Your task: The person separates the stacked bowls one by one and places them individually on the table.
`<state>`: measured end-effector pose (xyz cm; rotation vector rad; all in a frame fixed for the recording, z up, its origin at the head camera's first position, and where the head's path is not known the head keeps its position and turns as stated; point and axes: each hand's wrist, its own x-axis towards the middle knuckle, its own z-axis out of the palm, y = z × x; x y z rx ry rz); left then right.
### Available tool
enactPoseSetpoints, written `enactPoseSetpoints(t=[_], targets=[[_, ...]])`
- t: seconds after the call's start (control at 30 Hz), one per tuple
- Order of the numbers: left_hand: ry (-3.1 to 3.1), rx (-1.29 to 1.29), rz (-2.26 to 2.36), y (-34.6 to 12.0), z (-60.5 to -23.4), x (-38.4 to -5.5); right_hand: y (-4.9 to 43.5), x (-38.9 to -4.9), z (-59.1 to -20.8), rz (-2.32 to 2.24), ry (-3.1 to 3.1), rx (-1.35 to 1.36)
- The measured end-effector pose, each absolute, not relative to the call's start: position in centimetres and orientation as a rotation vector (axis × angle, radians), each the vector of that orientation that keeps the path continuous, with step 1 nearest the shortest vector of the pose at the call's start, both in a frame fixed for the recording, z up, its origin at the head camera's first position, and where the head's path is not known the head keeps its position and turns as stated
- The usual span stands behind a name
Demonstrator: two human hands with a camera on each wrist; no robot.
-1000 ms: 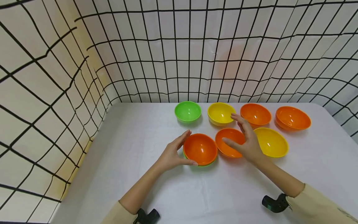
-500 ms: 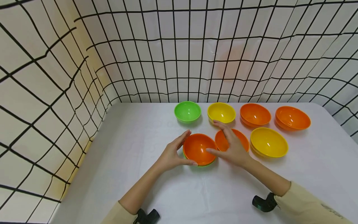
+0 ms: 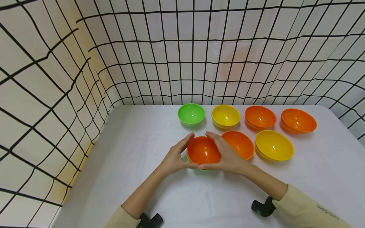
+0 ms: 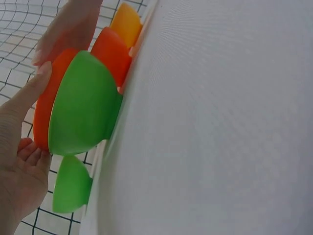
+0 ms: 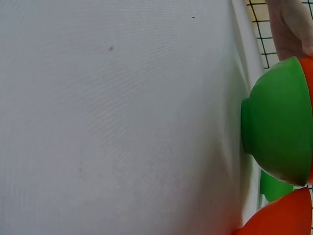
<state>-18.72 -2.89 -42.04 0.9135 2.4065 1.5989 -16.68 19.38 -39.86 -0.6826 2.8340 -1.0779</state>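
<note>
An orange bowl point(image 3: 203, 150) sits nested in a green bowl point(image 4: 80, 107), which stands on the white table. From the left, my left hand point(image 3: 176, 157) holds the orange bowl, thumb at its near side and fingers at its far side. My right hand point(image 3: 229, 157) curves round the same bowl from the right, its thumb tip meeting the left thumb at the near rim. In the right wrist view the green bowl point(image 5: 279, 122) shows from the side with a strip of orange point(image 5: 308, 73) above its rim; the right hand itself is out of that view.
Close to the right of the nested pair is another orange bowl point(image 3: 239, 145), then a yellow bowl point(image 3: 274, 145). Along the back stand a green bowl point(image 3: 191, 114), a yellow bowl point(image 3: 225, 116) and two orange bowls point(image 3: 260, 117). Black grid netting point(image 3: 178, 61) encloses the table.
My right hand has moved left, from above the neighbouring orange bowl to the right side of the nested orange one. The left hand has stayed in place.
</note>
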Motion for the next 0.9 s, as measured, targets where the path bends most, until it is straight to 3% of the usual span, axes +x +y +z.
enactPoseSetpoints(t=[0.9], targets=[[2.404, 0.881, 1.589, -2.81, -42.16, -18.58, 19.29, -16.96, -39.69, -1.051, 2.771, -0.660]])
